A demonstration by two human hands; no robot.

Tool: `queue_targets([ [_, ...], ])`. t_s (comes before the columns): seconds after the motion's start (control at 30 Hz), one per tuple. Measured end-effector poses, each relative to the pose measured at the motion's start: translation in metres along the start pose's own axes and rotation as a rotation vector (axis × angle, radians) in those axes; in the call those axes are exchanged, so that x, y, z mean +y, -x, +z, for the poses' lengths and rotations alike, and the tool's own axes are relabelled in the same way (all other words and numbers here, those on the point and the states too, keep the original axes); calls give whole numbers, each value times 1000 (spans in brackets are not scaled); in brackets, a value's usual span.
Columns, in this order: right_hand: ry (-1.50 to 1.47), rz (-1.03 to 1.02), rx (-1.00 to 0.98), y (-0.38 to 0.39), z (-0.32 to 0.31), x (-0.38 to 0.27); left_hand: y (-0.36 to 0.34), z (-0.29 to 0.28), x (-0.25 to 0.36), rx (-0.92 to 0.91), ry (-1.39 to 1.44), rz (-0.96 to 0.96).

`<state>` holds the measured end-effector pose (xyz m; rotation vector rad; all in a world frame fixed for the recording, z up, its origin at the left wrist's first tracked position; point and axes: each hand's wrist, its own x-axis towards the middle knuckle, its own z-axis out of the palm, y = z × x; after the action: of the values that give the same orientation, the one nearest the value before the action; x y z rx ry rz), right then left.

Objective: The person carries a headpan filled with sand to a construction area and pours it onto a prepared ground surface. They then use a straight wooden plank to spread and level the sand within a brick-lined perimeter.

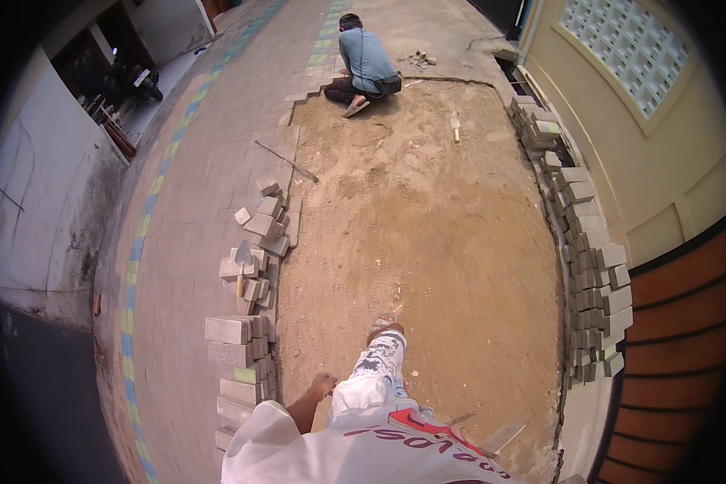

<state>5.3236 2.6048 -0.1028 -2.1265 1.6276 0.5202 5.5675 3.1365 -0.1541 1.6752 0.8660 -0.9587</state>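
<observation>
My left hand (pixel 324 384) hangs beside my white patterned trouser leg (pixel 379 359), fingers loosely bent, holding nothing I can see. My right hand is not visible. My foot (pixel 383 323) steps on a bed of packed sand (pixel 427 242). Left of it lie loose grey pavers (pixel 227 329), with a wooden-handled trowel (pixel 242 266) resting on them. A long thin bar (pixel 286 161) lies at the paving edge. A pale straight piece (pixel 504 440) shows beside my body at the lower right, partly hidden.
A person (pixel 363 64) in a blue shirt squats at the far edge, near another trowel (pixel 456 129). Stacked pavers (pixel 601 298) line the right side beside a narrow gap, cream wall (pixel 637 177) and wooden gate (pixel 669 339). Brick paving (pixel 177 282) runs along the left; a motorbike (pixel 141 81) stands in a doorway.
</observation>
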Motion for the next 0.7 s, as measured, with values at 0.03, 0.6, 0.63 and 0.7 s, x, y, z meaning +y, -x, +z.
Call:
queue_targets([
  [0.03, 10, 4, -1, 8, 2, 3, 3, 0, -10, -27, -25, 10],
  [0.6, 20, -277, 81, 66, 18, -166, -61, -83, 80, 134, 308, 290],
  [0.63, 28, -285, 90, 69, 16, -171, -65, -86, 83, 123, 290, 260],
  [0.7, 43, -301, 106, 74, 16, -183, -83, -96, 80, 109, 247, 235],
])
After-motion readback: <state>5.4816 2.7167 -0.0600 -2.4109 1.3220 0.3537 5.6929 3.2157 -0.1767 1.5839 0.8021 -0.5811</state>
